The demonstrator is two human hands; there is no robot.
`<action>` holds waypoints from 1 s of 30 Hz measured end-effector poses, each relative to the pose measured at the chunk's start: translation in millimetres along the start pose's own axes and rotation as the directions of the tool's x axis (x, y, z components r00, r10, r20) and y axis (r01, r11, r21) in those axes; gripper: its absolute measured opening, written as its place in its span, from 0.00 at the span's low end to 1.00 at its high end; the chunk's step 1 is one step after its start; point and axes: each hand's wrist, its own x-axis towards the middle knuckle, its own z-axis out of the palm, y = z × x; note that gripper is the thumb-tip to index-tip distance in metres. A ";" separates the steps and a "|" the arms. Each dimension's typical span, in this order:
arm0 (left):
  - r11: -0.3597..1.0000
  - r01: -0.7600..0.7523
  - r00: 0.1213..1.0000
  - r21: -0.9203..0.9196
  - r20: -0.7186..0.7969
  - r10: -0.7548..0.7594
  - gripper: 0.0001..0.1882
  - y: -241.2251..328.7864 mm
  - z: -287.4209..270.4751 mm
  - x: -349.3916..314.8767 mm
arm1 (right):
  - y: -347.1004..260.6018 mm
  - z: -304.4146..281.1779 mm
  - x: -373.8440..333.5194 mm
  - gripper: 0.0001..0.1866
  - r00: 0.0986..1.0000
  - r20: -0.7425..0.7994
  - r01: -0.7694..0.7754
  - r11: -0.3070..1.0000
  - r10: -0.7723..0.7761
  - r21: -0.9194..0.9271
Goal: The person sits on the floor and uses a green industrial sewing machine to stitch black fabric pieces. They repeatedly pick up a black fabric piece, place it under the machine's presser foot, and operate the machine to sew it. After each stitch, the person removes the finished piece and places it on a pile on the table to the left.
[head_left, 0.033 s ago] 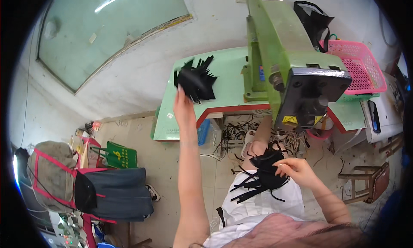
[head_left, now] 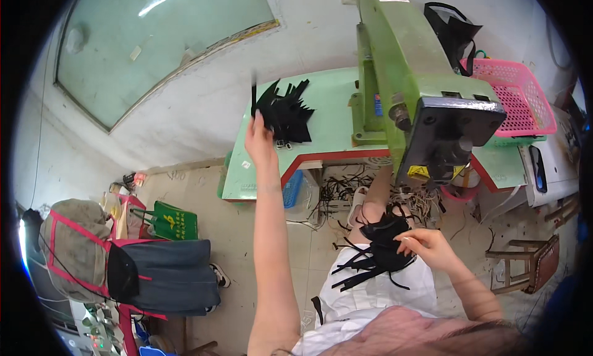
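Note:
My left hand (head_left: 260, 141) reaches to the left part of the green table. Its fingers are closed on a black strip (head_left: 254, 98), which stands upright and is blurred at its upper end. Beside it lies a fanned pile of flat black fabric pieces (head_left: 287, 116), with small metal buckles (head_left: 283, 145) at its near edge. On my lap rests a loose heap of black straps (head_left: 388, 251). My right hand (head_left: 426, 246) is at the right side of this heap, fingers bent and pinched against it. What lies under those fingertips is partly hidden.
A green press machine (head_left: 401, 66) stands on the green table (head_left: 330, 93), its dark head over the table's cut-out. At right are a pink basket (head_left: 516, 100), a phone (head_left: 537, 167) and a wooden stool (head_left: 525, 263). A chair draped with clothing (head_left: 164, 276) stands left.
The piece at my left hand has swung from lying broad over the pile to standing upright at its left. My right hand has not visibly moved.

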 end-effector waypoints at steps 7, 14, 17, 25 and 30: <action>0.286 -0.169 0.789 0.943 -0.044 0.613 0.25 -48.9 -15.7 18.7 | 50.9 0.2 -29.5 0.13 0.988 -0.013 -0.155 0.987 0.156 0.047; 0.787 -0.160 0.792 0.596 0.554 -0.258 0.12 -85.1 40.3 -254.2 | 150.2 -0.3 -51.5 0.26 0.771 0.057 -0.635 0.759 0.634 0.143; 0.572 -0.506 0.602 0.646 0.739 -0.303 0.27 -127.9 24.3 -335.0 | 173.4 17.2 -48.3 0.27 0.764 0.178 -0.622 0.633 0.620 0.462; 0.683 -0.365 0.659 0.633 0.693 -0.291 0.20 -106.3 2.0 -352.9 | 162.6 44.0 -55.8 0.24 0.809 0.126 -0.505 0.567 0.575 0.651; 0.697 0.635 0.563 0.334 0.418 -0.713 0.06 -48.8 26.3 -325.6 | 88.2 33.0 -48.1 0.23 0.859 0.003 -0.360 0.601 0.511 0.714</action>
